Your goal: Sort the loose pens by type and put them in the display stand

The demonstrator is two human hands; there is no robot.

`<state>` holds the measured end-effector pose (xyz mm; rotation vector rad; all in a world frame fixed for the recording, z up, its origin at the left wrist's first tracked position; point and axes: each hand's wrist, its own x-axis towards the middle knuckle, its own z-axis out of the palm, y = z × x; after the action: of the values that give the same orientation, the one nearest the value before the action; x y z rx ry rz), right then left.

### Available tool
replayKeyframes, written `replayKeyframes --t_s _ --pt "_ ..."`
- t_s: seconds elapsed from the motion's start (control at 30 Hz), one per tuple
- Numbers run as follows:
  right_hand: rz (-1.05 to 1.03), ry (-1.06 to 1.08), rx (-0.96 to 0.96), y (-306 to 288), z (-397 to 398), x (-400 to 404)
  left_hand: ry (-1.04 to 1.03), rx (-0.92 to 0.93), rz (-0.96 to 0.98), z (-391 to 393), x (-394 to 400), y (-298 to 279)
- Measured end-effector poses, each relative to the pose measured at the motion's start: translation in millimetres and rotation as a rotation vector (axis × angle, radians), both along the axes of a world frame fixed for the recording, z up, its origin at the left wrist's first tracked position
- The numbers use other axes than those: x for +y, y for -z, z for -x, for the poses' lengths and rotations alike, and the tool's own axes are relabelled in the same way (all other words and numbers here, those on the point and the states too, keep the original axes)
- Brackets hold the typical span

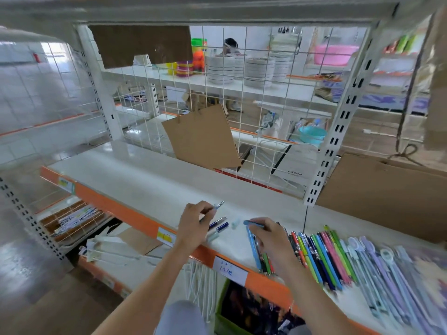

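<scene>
Head view: loose pens (321, 257) spread in rows on white shelf (145, 180), right of centre. Left hand (193, 226) pinching clear-tipped pen (216, 206) by barrel, above shelf. Right hand (273, 240) pinching blue pen (251, 222) near tip. Judged light, stiff, smooth, prone to rolling; best taken mid-barrel. Display stand not identifiable.

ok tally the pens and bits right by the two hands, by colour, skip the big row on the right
silver-clipped pen, held in the left hand: 1
light blue pen, held in the right hand: 1
dark blue pieces lying between the hands: 2
pale mint pieces lying between the hands: 2
total: 6
</scene>
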<state>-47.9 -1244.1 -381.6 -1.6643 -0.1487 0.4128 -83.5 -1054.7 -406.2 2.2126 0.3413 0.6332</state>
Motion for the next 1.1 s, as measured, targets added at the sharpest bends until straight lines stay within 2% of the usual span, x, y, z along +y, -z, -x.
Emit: replayKeyframes --t_s 0.13,0.37,0.47,0.67,0.93,1.1 --pt "-0.135 0.015 -0.042 -17.4 0.4 -9.0 0.211 0.003 0.046 13.8 -23.3 -25.4" --pt "-0.132 -0.165 -0.166 -32.7 8.1 -7.7 0.365 0.083 0.116 25.3 -43.1 -41.9" --pt "-0.056 -0.178 -0.234 -36.1 11.6 -5.5 0.369 0.089 0.104 27.0 -45.6 -45.8" --pt "0.006 -0.104 -0.207 -33.9 8.1 -1.8 0.272 0.042 0.012 26.5 -52.4 -44.2" --pt "-0.181 -0.041 -0.126 -39.9 3.0 -13.5 0.205 0.063 0.016 24.1 -40.5 -43.1" --pt "-0.099 -0.121 -0.163 -38.9 2.0 -14.4 0.228 0.082 0.0 25.5 -38.9 -42.2"
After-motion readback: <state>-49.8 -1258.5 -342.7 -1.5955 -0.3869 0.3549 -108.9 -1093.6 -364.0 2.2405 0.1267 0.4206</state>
